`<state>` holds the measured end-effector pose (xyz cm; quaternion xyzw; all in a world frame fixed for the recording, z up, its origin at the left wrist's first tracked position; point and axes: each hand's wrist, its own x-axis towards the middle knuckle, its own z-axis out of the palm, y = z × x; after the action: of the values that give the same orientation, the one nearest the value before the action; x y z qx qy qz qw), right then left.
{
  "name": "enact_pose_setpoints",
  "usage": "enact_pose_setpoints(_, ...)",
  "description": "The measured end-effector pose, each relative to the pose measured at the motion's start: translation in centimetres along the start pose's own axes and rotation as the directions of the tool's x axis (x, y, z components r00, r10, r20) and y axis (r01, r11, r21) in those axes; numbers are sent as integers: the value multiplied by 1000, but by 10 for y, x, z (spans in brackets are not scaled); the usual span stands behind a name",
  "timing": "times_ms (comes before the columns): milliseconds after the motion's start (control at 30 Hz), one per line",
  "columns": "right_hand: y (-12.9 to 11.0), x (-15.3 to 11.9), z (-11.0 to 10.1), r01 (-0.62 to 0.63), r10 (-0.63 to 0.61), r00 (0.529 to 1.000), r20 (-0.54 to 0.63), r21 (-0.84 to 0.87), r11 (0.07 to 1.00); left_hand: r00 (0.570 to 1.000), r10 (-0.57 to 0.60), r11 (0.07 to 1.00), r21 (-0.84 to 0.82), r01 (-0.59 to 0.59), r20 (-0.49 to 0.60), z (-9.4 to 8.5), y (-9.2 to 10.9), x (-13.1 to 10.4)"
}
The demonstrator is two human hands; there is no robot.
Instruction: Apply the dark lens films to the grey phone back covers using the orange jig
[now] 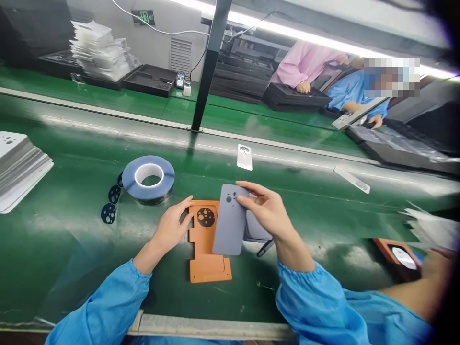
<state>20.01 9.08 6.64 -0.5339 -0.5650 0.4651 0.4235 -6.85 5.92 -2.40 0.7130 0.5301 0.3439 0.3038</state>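
Observation:
My right hand [268, 211] pinches a grey phone back panel [230, 225] by its upper right edge, beside the camera holes. The panel is tilted over the right side of an orange jig [204, 244]. My left hand [172, 223] grips the jig's upper left edge between thumb and fingers. A round black piece with several holes [206, 217] lies in the upper part of the jig. More grey panels [256, 227] are partly hidden under my right hand, with a dark slim object [265, 248] by them.
A blue tape roll [148, 177] stands left, trailing round black stickers [108, 213]. White sheets are stacked [25, 167] at far left. A small white card [245, 157] lies ahead. At right, another person's arm [413, 297] is near a second orange jig [390, 254]. Co-workers sit across the bench.

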Motion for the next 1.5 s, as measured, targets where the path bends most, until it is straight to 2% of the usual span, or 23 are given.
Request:
enact_pose_setpoints(100,11,-15,34,-101,95,990,105,51,994,998,-1,1000,-7,2,67,-5,5,-2)
enact_pose_setpoints(233,25,-29,46,-107,100,984,149,42,993,981,-5,997,-80,21,192,-12,11,-4)
enact_pose_setpoints(333,31,-33,44,2,-2,995,102,-2,1000,966,13,1000,-19,-8,256,-13,14,-5)
enact_pose_setpoints(433,36,-32,44,189,-167,976,138,-167,968,961,0,997,70,-20,278,-10,16,-4)
enact_pose_setpoints(533,43,-29,46,370,-302,924,234,-355,859,954,2,993,114,-38,301,-8,16,-3)
enact_pose_setpoints(600,48,-27,48,437,-343,898,277,-467,769,949,11,990,127,-54,316,-8,15,-3)
enact_pose_setpoints(800,59,-37,60,496,-311,868,388,-722,484,940,42,980,171,-105,337,-9,13,-4)
enact_pose_setpoints(900,65,-48,70,515,-274,857,437,-752,411,938,55,966,220,-136,341,-10,14,-6)
enact_pose_setpoints(967,68,-52,76,492,-252,870,424,-778,391,939,51,950,275,-151,340,-10,16,-8)
enact_pose_setpoints(1067,71,-54,79,460,-252,886,388,-799,386,945,38,933,327,-149,324,-10,18,-9)
enact_pose_setpoints(1167,71,-59,78,439,-311,891,330,-801,407,952,42,938,317,-143,304,-9,16,-10)
enact_pose_setpoints(1267,68,-69,75,368,-388,900,196,-818,441,955,32,949,292,-122,296,-7,12,-11)
enact_pose_setpoints(1400,60,-84,73,232,-339,940,40,-802,550,964,41,965,240,-106,262,-5,11,-13)
enact_pose_setpoints(1500,52,-89,72,200,-282,959,11,-732,651,990,58,987,138,-76,131,-5,16,-14)
